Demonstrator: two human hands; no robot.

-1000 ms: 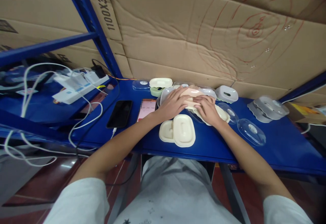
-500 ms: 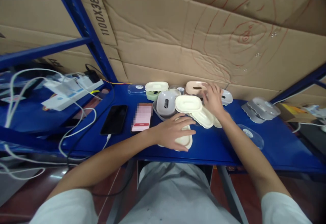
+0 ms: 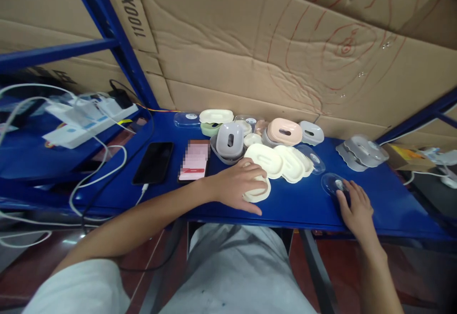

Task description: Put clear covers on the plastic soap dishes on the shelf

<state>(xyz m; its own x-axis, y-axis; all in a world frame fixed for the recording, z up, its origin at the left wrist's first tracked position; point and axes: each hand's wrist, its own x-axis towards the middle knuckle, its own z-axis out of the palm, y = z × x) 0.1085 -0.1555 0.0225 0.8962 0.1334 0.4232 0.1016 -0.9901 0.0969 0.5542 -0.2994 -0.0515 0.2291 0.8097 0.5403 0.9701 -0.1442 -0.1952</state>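
My left hand (image 3: pixel 238 184) lies over a cream oval plastic piece (image 3: pixel 257 193), its fingers spread and its thumb apart. The fingertips cover part of that piece. My right hand (image 3: pixel 357 209) is at a clear oval lid (image 3: pixel 330 183) with a round label, thumb and fingers closed about its right end. Several cream oval pieces (image 3: pixel 291 164) overlap just beyond my left hand. Behind them sits a peach oval lid with a slot (image 3: pixel 284 133) on a grey part. A grey slotted lid (image 3: pixel 230 141) leans in a darker grey dish.
A black phone (image 3: pixel 153 163) and a lit phone (image 3: pixel 194 161) lie on the left of the blue table (image 3: pixel 296 209). Cables and a power strip (image 3: pixel 89 126) are farther left. Stacked grey boxes (image 3: pixel 360 153) stand right; cardboard (image 3: pixel 221 42) rises behind.
My right hand has left the peach lid and come right and nearer to the clear lid, which has shifted slightly left. The peach lid now sits farther right. My left hand stays over its cream piece.
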